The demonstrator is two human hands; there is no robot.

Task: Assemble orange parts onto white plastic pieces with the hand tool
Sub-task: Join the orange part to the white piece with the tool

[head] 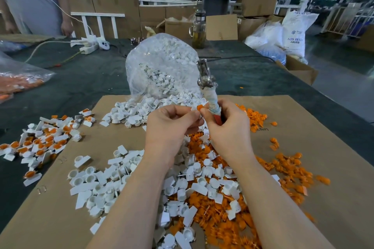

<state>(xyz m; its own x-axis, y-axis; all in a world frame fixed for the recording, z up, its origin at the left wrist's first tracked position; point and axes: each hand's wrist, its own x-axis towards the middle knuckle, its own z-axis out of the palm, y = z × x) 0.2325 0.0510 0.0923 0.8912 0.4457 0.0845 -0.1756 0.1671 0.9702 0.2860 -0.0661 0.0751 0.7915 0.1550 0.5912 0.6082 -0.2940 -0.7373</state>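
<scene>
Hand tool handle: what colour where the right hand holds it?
Red-orange handle, pale wrapping above; head view.

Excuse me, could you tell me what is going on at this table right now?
A person is fitting a small orange plastic part into a white plastic piece, pinched between the left hand and right hand. The right hand also grips a metal hand tool with a taped handle, pointing upward. Loose white pieces and orange parts cover the brown cardboard sheet; finished orange-and-white assemblies lie piled to the left.
</scene>
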